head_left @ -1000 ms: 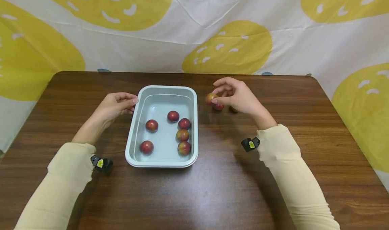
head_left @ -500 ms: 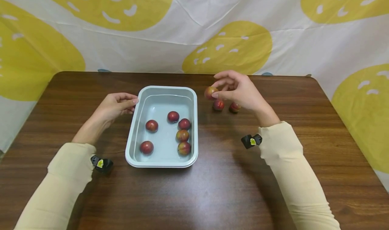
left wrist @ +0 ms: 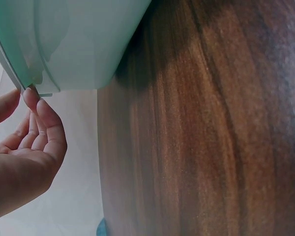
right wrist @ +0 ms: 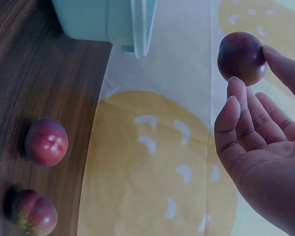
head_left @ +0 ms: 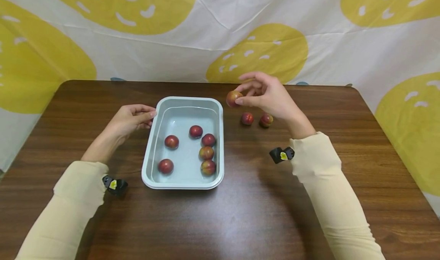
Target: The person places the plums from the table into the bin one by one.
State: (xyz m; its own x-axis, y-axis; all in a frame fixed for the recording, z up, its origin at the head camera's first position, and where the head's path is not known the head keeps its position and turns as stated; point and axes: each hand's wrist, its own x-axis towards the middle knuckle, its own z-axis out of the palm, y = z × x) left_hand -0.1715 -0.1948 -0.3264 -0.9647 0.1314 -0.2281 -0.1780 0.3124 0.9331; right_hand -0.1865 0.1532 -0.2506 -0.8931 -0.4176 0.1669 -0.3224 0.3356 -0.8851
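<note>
With the left hand (head_left: 128, 118) narrowed in a thumb-and-finger pinch, we have hold of the left rim of a pale blue, rectangular plastic tray (head_left: 182, 185); a light, steady grip here should stop it sliding. Inside, we count six fruits, left to right: a near dark red, round fruit (head_left: 166, 166), a farther red, round fruit (head_left: 172, 142), a mid-tray red, round fruit (head_left: 196, 131), and a close-set column of three red to yellow-mottled, round fruits (head_left: 206, 153) along the right wall. Outside the right rim, above the brown wood-grain table (head_left: 247, 210), a round, orange-red, smooth-skinned fruit (head_left: 232, 99) is pinched between thumb and fingertips of the right hand (head_left: 271, 97). We advise firm but gentle pressure, since smooth skin may slip or bruise, and enough height to clear the rim. Farther right, we find a small red, round fruit (head_left: 247, 118) and a yellow-mottled red fruit (head_left: 266, 120) resting apart on the table.
</note>
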